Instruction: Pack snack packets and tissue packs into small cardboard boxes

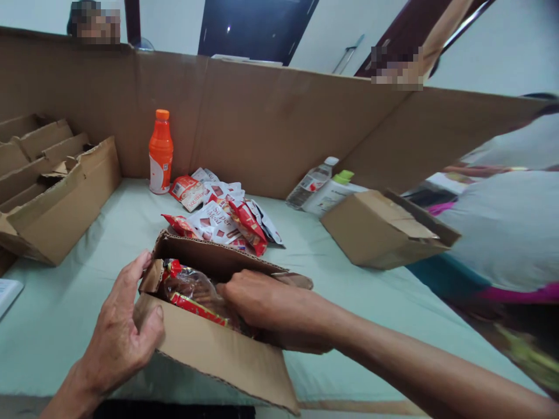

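Open brown cardboard box [227,355], clear red-trimmed packet [197,286] inside — left fingers [127,279] apart; right fingers [237,290] curled, grip unclear

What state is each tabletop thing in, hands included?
Near cardboard box: open.
Wrapped packet: inside it; seal unclear.
Orange bottle: upright, capped.
Clear bottle: capped.
White bottle: capped.
Snack packets: loosely piled.
Left cardboard box: open-topped.
Right cardboard box: flap sticking out.
Left hand: spread, at near box's end.
Right hand: partly inside, fingers hidden.
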### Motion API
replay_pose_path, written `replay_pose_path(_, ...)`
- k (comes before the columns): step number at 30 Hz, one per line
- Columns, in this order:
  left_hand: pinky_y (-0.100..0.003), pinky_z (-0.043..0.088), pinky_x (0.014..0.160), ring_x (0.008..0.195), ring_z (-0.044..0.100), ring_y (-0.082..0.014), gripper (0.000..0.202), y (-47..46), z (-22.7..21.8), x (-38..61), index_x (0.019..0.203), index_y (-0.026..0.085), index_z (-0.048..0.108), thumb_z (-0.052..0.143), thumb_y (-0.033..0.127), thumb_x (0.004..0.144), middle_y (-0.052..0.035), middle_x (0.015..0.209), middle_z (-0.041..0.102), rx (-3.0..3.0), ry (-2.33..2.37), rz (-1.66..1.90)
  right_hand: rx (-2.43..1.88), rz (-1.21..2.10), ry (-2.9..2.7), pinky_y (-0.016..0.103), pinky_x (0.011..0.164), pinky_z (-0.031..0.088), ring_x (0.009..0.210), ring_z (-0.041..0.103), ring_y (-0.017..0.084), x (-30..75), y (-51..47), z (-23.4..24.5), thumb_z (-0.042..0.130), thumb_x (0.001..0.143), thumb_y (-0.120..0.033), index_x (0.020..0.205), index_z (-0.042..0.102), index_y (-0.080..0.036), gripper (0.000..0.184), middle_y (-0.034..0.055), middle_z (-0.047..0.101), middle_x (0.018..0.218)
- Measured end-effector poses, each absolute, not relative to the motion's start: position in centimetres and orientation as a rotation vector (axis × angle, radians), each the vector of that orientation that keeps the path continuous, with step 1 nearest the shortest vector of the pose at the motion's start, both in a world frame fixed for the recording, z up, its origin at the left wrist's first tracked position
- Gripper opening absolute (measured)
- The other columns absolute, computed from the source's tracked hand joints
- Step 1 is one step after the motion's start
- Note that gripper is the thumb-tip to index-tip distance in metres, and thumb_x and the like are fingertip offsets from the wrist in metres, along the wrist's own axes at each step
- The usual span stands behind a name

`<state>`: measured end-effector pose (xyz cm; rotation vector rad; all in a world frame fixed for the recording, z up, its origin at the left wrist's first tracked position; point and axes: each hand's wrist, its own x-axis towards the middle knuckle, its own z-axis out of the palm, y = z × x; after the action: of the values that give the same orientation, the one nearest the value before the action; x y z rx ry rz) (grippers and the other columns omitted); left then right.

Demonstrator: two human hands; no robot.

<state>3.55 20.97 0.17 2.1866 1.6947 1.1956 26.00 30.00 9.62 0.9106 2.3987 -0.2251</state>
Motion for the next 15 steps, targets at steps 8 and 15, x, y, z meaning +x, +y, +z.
replay_pose_path(8, -0.056, 0.051, 0.116, 0.141, 0.055, -0.0326, 0.069, 20.8, 0.5, 3.7, 0.160, 0.027, 0.026, 0.048, 0.017, 0.096, -0.0159, 0.152, 0.052, 2.220, 1.669, 1.158, 1.074, -0.424, 2.689, 0.034, 0.082, 0.053, 0.101, 0.074, 0.027, 28.0, 31.4, 9.4, 0.061, 0.097, -0.026, 0.118, 0.072, -0.016, 0.026, 0.0118, 0.078, 0.113)
replay_pose_path(15, -0.054, 0.046, 0.121, 0.150, 0.046, -0.0295, 0.077, 21.0, 0.5, 3.3, 0.164, 0.031, 0.018, 0.044, 0.012, 0.094, -0.0129, 0.161, 0.045, 2.250, 1.558, 1.095, 1.228, -0.426, 2.980, 0.044, 0.105, 0.052, 0.124, 0.066, 0.028, 28.2, 33.2, 7.5, 0.045, 0.101, -0.019, 0.141, 0.058, -0.010, 0.043, 0.0189, 0.068, 0.138)
